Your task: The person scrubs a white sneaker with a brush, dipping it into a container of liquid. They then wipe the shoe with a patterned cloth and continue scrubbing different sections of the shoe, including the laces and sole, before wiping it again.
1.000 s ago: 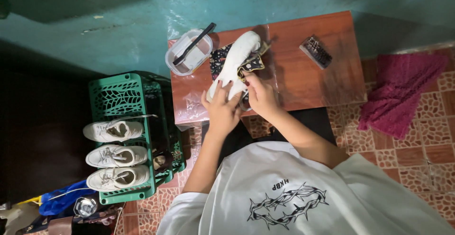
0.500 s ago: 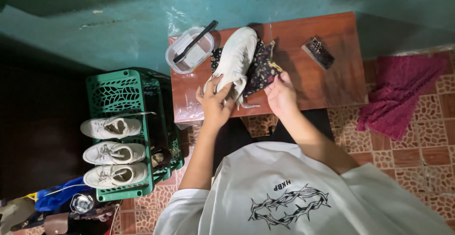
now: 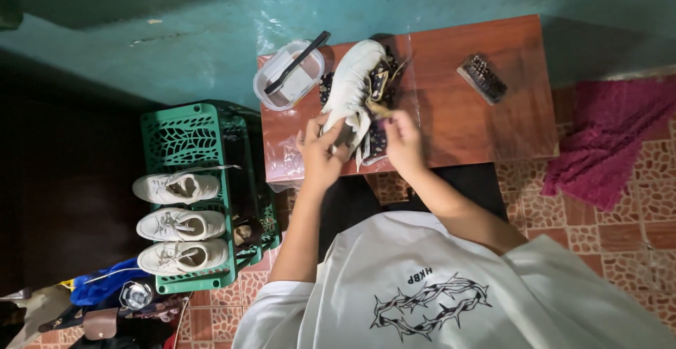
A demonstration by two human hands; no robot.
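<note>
On the wooden worktop, a light, soft white sneaker is being gripped by the left hand; its lace is being pinched by the right hand

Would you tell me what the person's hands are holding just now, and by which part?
The left hand grips the white shoe at its near end. The right hand pinches something small beside the shoe; what it is cannot be told.

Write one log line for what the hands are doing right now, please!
left hand: grips white shoe | right hand: at shoe's side | shoe: on wooden table
</note>
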